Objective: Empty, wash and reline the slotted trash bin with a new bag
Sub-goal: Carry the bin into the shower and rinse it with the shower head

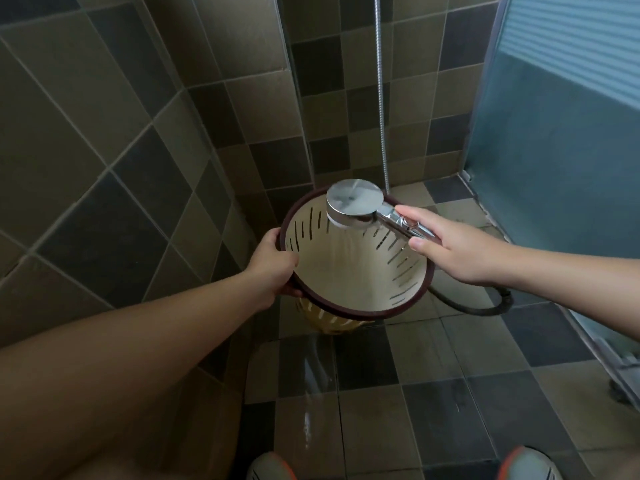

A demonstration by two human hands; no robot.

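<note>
A cream slotted trash bin (349, 271) with a dark brown rim is held tilted above the tiled floor, its mouth facing me. My left hand (273, 265) grips the rim on its left side. A chrome shower head (353, 206) hangs over the bin's far edge, and my right hand (446, 247) holds its handle. Water sprays from the head down into the bin. No bag is inside the bin.
Tiled walls close in at left and behind. A frosted glass door (561, 140) stands at right. The metal shower hose (381, 91) runs up the back wall, and a dark hose (485, 306) lies on the wet floor (433, 358). My shoes (526, 465) show at the bottom.
</note>
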